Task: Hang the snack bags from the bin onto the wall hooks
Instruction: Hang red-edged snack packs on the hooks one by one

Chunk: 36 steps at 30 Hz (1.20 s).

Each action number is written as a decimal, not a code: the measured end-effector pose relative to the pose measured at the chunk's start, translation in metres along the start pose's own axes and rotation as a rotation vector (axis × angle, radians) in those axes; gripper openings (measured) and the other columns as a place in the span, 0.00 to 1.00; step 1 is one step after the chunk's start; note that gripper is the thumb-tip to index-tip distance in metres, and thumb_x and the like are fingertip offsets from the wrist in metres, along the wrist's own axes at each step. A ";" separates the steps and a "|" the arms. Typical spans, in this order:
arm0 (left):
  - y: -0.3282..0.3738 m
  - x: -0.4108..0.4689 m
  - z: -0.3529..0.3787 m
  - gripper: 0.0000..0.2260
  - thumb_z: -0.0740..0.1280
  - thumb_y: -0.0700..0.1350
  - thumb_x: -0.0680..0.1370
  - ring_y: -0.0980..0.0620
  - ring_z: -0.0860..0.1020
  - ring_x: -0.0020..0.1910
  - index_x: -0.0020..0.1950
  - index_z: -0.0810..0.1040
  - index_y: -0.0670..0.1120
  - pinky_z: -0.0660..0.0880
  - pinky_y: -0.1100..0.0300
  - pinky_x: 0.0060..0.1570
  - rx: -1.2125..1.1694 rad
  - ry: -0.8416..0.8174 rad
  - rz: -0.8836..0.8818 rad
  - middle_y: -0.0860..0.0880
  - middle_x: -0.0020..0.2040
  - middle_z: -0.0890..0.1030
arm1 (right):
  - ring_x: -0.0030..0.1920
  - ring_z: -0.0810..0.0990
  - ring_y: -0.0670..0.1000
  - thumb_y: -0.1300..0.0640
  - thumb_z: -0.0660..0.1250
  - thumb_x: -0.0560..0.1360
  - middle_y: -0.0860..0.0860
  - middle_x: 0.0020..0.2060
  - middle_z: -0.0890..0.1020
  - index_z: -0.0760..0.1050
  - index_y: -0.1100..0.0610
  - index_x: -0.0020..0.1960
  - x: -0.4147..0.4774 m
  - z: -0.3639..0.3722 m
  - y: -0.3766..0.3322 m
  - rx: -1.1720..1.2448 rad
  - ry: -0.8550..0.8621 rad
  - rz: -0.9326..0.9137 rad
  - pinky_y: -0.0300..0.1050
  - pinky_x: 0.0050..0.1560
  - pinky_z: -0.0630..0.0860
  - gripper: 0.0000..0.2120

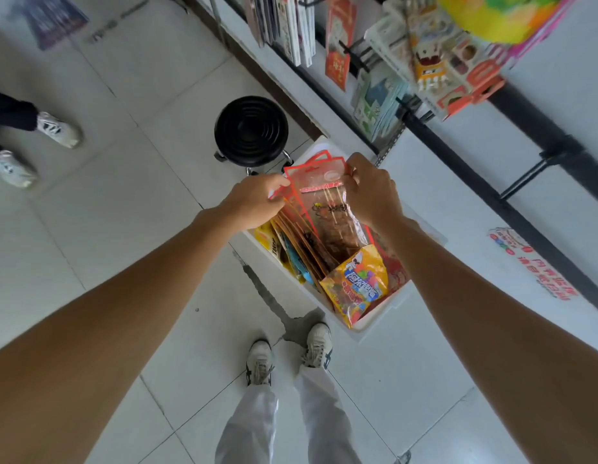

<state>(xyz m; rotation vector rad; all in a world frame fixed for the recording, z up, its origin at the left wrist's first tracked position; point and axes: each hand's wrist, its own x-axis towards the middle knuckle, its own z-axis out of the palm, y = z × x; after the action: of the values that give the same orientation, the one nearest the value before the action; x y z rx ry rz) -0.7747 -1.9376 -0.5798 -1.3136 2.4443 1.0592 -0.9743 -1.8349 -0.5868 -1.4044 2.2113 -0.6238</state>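
Note:
A white bin [384,314] stands on the floor against the wall, packed with snack bags. A stack of clear, red-edged skewer snack bags [327,209] rises from its far end. My left hand [254,200] pinches the left edge of that stack near the top. My right hand [371,192] grips its upper right corner. A yellow candy bag [357,286] leans at the bin's near end. Black wall hooks [528,174] stick out from a rail on the white wall to the right, and the upper ones carry hanging packets [377,102].
A black round stool [251,130] stands just beyond the bin. Another person's feet in white sneakers [58,128] are at the far left. My own feet [290,356] are near the bin. A red envelope pack [339,45] and books hang higher on the wall.

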 end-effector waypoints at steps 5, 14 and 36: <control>0.026 -0.016 -0.027 0.20 0.63 0.45 0.79 0.50 0.73 0.68 0.71 0.71 0.50 0.70 0.50 0.67 -0.004 -0.004 0.028 0.49 0.69 0.75 | 0.44 0.79 0.61 0.58 0.60 0.80 0.56 0.43 0.82 0.71 0.55 0.50 -0.007 -0.042 -0.018 0.111 0.074 0.058 0.51 0.44 0.76 0.02; 0.079 -0.055 -0.085 0.21 0.63 0.43 0.81 0.47 0.73 0.68 0.74 0.67 0.46 0.69 0.57 0.63 -0.005 -0.028 0.090 0.44 0.70 0.73 | 0.37 0.76 0.58 0.60 0.61 0.79 0.52 0.35 0.77 0.69 0.55 0.47 -0.027 -0.122 -0.061 0.197 0.182 0.002 0.49 0.39 0.73 0.02; 0.195 -0.140 -0.169 0.09 0.70 0.45 0.77 0.46 0.82 0.46 0.52 0.82 0.40 0.78 0.52 0.50 -0.275 -0.063 0.318 0.42 0.47 0.83 | 0.31 0.79 0.50 0.62 0.61 0.81 0.57 0.40 0.81 0.70 0.57 0.46 -0.134 -0.268 -0.150 0.805 0.323 0.177 0.45 0.37 0.77 0.05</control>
<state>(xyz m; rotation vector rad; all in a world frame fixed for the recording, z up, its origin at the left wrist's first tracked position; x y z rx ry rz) -0.8148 -1.8862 -0.2943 -0.9527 2.5867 1.5357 -0.9730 -1.7333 -0.2681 -0.7163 1.9013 -1.5353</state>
